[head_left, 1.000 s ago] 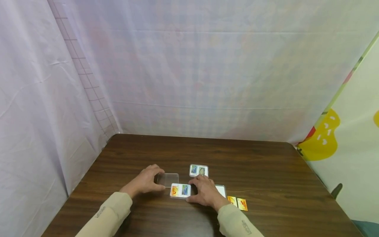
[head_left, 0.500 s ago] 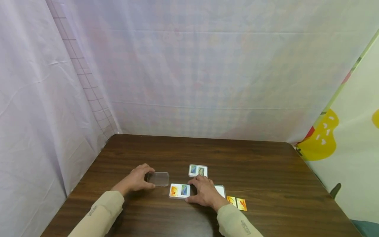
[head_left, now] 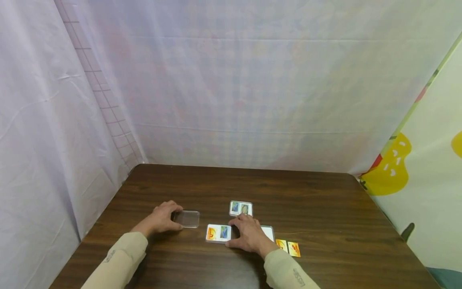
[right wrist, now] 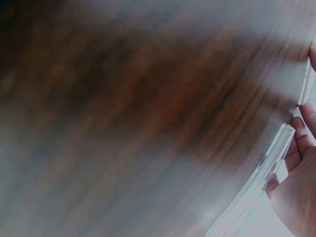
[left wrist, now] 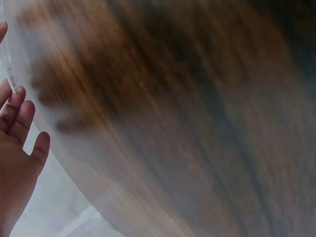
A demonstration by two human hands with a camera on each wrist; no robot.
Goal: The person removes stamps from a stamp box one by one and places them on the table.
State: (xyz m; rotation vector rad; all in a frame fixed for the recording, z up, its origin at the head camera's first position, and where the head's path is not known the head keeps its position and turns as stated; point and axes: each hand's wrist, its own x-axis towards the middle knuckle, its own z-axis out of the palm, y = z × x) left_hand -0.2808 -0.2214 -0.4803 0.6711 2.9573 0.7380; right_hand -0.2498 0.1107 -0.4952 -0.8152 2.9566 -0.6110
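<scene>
My left hand (head_left: 162, 218) grips a clear, rounded rectangular plastic cover (head_left: 189, 219) by its left side, thumb at the near corner and fingers at the far one. In the left wrist view the cover's edge (left wrist: 9, 69) shows thin between the fingers. My right hand (head_left: 248, 233) holds the right end of a flat clear case (head_left: 218, 233), thumb and fingertips on its opposite edges. Inside that case lie an orange picture and a blue-green one on white. The right wrist view catches only this case's edge (right wrist: 305, 81) at the fingertips.
Beyond the right hand lies a second case (head_left: 241, 208) with two pictures. A white-filled case (head_left: 268, 232) is partly hidden under the right hand and wrist. Two small orange-yellow cards (head_left: 294, 249) lie right of it. The brown wooden table (head_left: 306, 200) meets white curtains (head_left: 245, 100) behind.
My left hand has drawn the clear cover leftward, away from the picture case, slowing in the last half second. My right hand stays in place on the case.
</scene>
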